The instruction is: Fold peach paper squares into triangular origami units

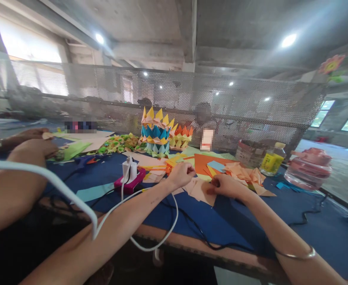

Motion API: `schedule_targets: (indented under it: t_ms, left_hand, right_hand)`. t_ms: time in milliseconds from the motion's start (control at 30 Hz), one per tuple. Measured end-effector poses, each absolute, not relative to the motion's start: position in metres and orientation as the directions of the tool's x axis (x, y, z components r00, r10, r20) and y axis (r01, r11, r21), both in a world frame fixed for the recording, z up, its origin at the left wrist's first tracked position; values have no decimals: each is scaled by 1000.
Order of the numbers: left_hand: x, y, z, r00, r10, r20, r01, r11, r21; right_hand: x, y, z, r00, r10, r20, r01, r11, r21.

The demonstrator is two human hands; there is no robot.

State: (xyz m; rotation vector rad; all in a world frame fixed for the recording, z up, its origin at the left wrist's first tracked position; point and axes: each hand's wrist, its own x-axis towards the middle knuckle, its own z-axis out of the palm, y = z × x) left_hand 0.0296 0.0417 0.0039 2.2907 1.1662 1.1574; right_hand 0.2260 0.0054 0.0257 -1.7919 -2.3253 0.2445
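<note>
My left hand [183,175] hovers over the middle of the blue table, its fingers curled together; what they hold, if anything, is too small to make out. To its right, my right hand [225,186] has thumb and fingertips pinched at the upper right of a peach paper sheet [200,190]. Just behind my hands lie an orange sheet [203,162] and a small light blue piece [216,166]. Folded peach papers [245,173] are piled beyond my right hand. A layered paper ring [156,134] with yellow, blue and pale green points stands farther back.
A white charger [129,171] sits on a magenta power strip [129,185], with a white cable looping across my left forearm. A yellow-labelled bottle [272,160] and pink container [309,170] stand right. Another person's hands [45,144] work at left. A mesh partition [108,93] runs behind.
</note>
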Motion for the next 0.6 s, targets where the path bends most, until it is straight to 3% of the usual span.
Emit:
schedule_targets:
  t_ms: [200,400,600]
  left_hand:
    - [30,49,0,335,786,520,470,-618,631]
    - [33,47,4,374,875,307,184,-394,901]
    - [33,40,7,500,812,301,31,-364,931]
  right_hand:
    - [223,4,28,-330,937,116,856,349,-382]
    - [227,12,23,-342,912,226,776,410,-480]
    - [219,10,23,-297,880,370,682,467,-563]
